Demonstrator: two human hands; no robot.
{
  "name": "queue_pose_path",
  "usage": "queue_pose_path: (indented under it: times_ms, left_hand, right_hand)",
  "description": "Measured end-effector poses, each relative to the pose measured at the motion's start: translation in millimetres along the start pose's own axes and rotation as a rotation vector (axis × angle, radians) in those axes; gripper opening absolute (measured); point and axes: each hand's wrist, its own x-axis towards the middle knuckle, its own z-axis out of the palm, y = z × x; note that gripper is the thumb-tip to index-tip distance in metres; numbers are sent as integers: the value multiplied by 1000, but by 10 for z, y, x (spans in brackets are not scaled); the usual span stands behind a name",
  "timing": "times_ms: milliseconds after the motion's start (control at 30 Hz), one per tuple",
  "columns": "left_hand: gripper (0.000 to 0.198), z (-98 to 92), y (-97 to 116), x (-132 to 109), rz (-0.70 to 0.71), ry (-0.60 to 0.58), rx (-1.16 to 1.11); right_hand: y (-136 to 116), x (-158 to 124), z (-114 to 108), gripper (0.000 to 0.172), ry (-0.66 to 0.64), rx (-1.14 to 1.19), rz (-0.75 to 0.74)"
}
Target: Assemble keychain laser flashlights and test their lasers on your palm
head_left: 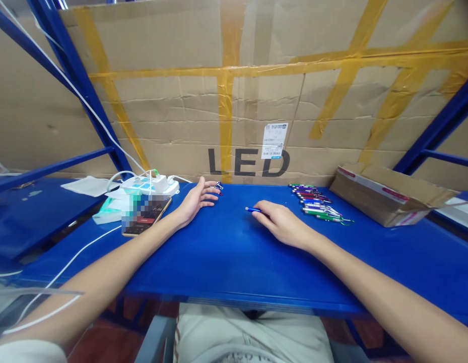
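My right hand (281, 222) rests on the blue table (203, 267), its fingers closed around a slim blue pen (252, 209) whose tip sticks out to the left. Fingers stretched out and apart, my left hand (196, 202) lies on its side near the back edge. Just beyond its fingertips are a few small metal clips (219, 185), partly hidden by the fingers. To the right of my right hand, several pens with carabiner clips (317, 201) lie in a row, in green, red, purple, blue and silver.
An open cardboard box (381, 196) stands at the right. On the left are a phone (152, 217), a tissue pack (113, 206) and a white power strip (158, 185) with cables. A large cardboard sheet (173, 116) marked LED walls off the back, between blue metal posts.
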Motion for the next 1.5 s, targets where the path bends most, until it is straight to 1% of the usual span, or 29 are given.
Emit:
queue_pose_path:
  times_ms: [133, 333, 467, 733, 967, 1167, 1500]
  left_hand:
    - [74, 30, 5, -33, 3, -31, -23]
    - [77, 65, 5, -61, -29, -40, -56]
    - [79, 49, 16, -61, -23, -60, -87]
    - [83, 20, 39, -75, -76, -175, -167]
    - [83, 10, 64, -82, -78, -171, -204]
    - [84, 8, 70, -93, -67, -195, -195]
    - [87, -4, 48, -77, -71, -190, -195]
  right_hand:
    - [-2, -5, 17, 31, -14, 28, 13]
    - [-20, 1, 38, 29, -18, 49, -52]
    - [-48, -1, 15, 29, -9, 50, -55]
    - [-52, -10, 17, 30, 12, 58, -65]
    - [-40, -15, 23, 31, 8, 58, -85]
    - [-48, -19, 17, 29, 12, 74, -61]
    - [-50, -21, 21, 32, 19, 86, -108]
